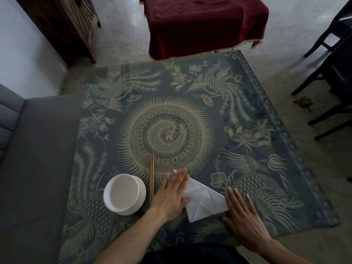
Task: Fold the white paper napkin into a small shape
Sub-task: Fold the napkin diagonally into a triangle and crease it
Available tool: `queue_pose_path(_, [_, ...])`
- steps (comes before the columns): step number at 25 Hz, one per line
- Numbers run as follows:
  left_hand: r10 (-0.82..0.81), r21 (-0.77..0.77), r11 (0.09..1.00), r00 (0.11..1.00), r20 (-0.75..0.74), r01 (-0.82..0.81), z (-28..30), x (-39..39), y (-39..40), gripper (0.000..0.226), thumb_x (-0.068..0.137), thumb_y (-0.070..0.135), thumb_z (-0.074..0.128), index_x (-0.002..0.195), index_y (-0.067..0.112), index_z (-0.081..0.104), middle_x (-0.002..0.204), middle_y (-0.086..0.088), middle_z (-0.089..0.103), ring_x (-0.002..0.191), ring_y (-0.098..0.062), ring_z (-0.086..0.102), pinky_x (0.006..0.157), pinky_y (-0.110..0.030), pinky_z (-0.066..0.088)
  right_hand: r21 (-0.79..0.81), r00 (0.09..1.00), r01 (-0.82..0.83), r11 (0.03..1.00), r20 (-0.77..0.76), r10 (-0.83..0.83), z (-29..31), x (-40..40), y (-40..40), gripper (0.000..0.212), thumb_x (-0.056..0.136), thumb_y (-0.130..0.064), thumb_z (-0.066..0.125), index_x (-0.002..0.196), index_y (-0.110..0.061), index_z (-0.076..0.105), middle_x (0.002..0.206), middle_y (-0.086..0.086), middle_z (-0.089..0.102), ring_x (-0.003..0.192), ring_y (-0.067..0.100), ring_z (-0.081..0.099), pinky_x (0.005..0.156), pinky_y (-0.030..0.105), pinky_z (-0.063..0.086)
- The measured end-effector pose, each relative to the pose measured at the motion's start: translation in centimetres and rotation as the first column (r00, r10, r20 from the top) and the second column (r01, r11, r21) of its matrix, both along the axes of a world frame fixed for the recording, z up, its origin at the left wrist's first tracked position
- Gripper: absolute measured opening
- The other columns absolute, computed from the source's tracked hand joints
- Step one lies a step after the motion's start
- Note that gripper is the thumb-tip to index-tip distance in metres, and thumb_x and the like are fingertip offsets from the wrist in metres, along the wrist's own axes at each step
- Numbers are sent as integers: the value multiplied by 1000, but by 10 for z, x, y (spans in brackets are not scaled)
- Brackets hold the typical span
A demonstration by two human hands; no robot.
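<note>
white napkin [203, 201], white bowl [123, 193], blue-gold phoenix-patterned table [190, 103]

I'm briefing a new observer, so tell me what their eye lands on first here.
First, the white paper napkin lying partly folded near the table's front edge, with the left hand flat on its left part and the right hand flat at its right corner. Next, the patterned tabletop with its big central sunburst. Left of the hands stand a white bowl and chopsticks.

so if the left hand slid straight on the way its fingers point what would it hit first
Probably nothing: the left hand, flat on the white paper napkin, points up-table over bare patterned tabletop; the wooden chopsticks lie just left of that line.
</note>
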State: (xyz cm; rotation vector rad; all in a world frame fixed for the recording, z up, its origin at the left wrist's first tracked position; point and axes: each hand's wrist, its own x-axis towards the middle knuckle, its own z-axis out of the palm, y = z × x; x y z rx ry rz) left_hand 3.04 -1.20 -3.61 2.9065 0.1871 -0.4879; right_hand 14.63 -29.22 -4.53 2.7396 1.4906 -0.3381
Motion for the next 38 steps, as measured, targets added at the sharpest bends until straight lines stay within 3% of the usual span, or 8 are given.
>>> queue_pose_path(3, [-101,-57,993,994,43,103,-4,-8,-40,71,100,56,13,152,15,-15,159,-2,-27,144,-16,-27,117,-47,-16,36,995,-94,995,-24,94,-1,-11,35,75,98,-55,37,152,-5,25,161,13,20,149,24,10,114,47,15])
queue_pose_path(8, [-26,38,999,999,26,25,-11,-26,-52,70,100,52,24,154,10,8,162,-6,-2,147,-22,-9,112,-43,-7,46,990,-122,991,-71,125,-11,-20,47,74,100,-57,25,152,-4,25,160,12,19,147,28,17,114,44,14])
queue_pose_path(11, [-20,-3,1000,1000,-15,20,-12,-33,-42,75,100,59,20,153,13,-7,160,-1,-18,144,-19,-23,114,-46,-11,53,992,-105,993,-71,108,-12,-15,36,72,100,-55,30,152,-5,25,161,10,20,148,26,16,115,44,15])
queue_pose_path(14, [-22,15,1000,1000,-16,23,-13,-43,-35,78,98,63,21,153,14,-6,160,-2,-18,145,-19,-20,113,-48,-9,21,997,-55,998,-61,56,-14,-8,16,70,100,-54,25,154,-9,21,162,7,16,150,22,8,115,46,14])
queue_pose_path(18, [-57,44,997,996,-71,61,-13,-52,-29,81,96,66,13,150,16,-21,156,0,-33,141,-14,-33,115,-49,-15,-11,998,-18,1000,-55,17,-13,-1,-12,70,101,-55,24,154,-10,21,162,7,18,150,22,8,116,47,13])
queue_pose_path(25, [-22,20,1000,998,-51,23,3,-21,-54,74,101,56,15,152,14,-16,157,-1,-29,142,-15,-31,116,-46,-18,45,993,-92,995,-75,95,-8,-21,43,73,101,-54,29,154,-6,16,162,11,10,149,26,8,116,44,9])
queue_pose_path(29, [54,30,998,992,-115,-50,0,-17,-65,67,103,50,12,150,14,-19,157,0,-30,142,-15,-30,116,-47,-18,35,990,-105,994,-87,108,-14,-29,58,70,101,-51,25,153,-6,12,161,10,5,148,30,6,115,43,4])
queue_pose_path(38, [84,86,994,987,-134,-72,-8,-48,-45,70,99,57,5,148,16,-24,156,0,-33,141,-16,-31,116,-51,-16,1,995,84,996,-58,-84,-16,-13,-7,69,100,-54,19,154,-12,21,163,4,16,150,20,4,117,48,10])
